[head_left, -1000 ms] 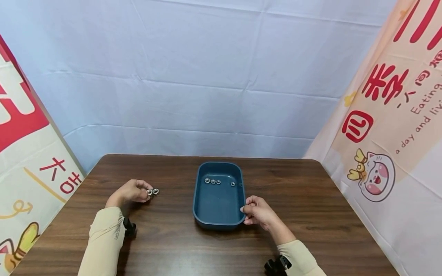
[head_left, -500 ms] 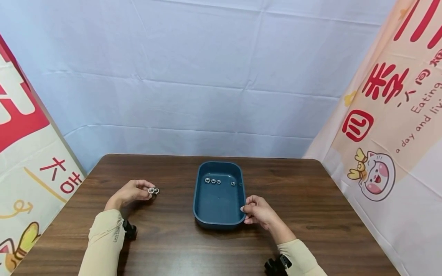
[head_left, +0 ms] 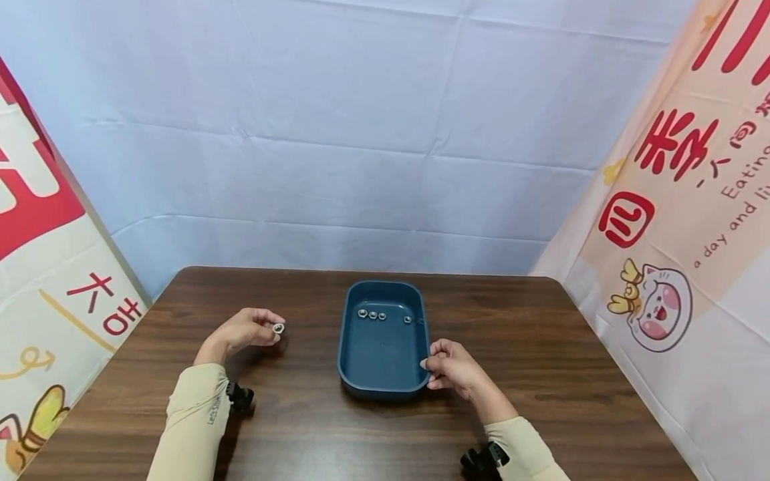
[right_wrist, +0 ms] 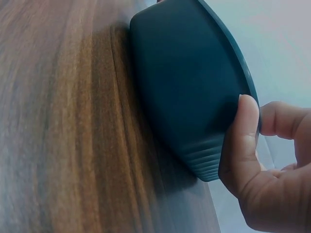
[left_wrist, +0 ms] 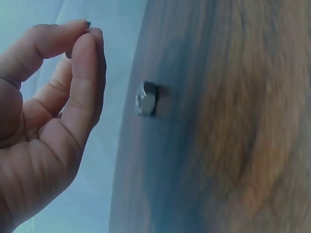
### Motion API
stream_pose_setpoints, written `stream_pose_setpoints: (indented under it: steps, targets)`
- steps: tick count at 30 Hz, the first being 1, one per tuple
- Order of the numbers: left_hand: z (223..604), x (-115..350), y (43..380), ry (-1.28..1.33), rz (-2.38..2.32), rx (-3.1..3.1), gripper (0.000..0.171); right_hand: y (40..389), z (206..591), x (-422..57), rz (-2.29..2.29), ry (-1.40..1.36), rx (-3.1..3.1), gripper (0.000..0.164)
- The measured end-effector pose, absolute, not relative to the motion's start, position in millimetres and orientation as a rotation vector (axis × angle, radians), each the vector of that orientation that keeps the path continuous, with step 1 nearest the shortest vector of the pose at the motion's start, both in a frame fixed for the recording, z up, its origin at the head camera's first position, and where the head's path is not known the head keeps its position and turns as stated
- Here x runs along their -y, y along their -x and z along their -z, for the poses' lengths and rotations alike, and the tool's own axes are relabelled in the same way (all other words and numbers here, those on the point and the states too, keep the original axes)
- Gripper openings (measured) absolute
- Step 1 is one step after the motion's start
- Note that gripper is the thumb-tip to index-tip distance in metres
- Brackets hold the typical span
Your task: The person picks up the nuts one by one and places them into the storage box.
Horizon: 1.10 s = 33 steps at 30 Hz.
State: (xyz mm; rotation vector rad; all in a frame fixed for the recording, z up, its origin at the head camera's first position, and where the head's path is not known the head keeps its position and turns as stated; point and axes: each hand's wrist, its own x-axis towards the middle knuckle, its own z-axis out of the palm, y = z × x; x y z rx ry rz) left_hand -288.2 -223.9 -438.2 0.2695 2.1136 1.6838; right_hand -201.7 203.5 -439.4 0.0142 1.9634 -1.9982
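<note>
My left hand [head_left: 249,329] pinches a metal hex nut [head_left: 279,328] between thumb and fingertips, held above the table. In the left wrist view only a dark sliver of that nut shows at the fingertips. Another hex nut [left_wrist: 146,98] lies on the table just under the hand; in the head view it is hidden or too close to the held nut to tell apart. With thumb and fingers, my right hand [head_left: 454,369] grips the right side rim of a dark blue tray [head_left: 385,357]. Several nuts [head_left: 373,315] sit toward the tray's far end.
The brown wooden table [head_left: 301,427] carries the tray near its middle. A pale cloth [head_left: 337,167] hangs behind the table, with printed cloths [head_left: 656,294] at both sides. Black wrist cameras [head_left: 240,397] are strapped to both forearms.
My left hand has moved a little right and up with the pinched nut, which now appears where the second nut showed in the head view. My right hand and the tray stay put.
</note>
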Motion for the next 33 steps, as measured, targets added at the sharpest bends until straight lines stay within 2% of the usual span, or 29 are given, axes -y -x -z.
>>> stream_pose_setpoints:
  steps: [17, 22, 33]
  targets:
    - [420.6, 184.6, 290.4, -0.302, -1.707, -2.09, 0.028, 204.8, 439.2, -202.4, 2.007, -0.015, -1.96, 0.023]
    - [415.6, 172.6, 292.1, -0.313, -1.68, -2.112, 0.034, 205.0, 439.3, -202.9, 2.006, -0.02, -1.968, 0.024]
    - [410.5, 151.6, 294.9, -0.273, -1.668, -2.129, 0.032, 204.1, 442.3, -203.6, 2.016, -0.008, -1.96, 0.022]
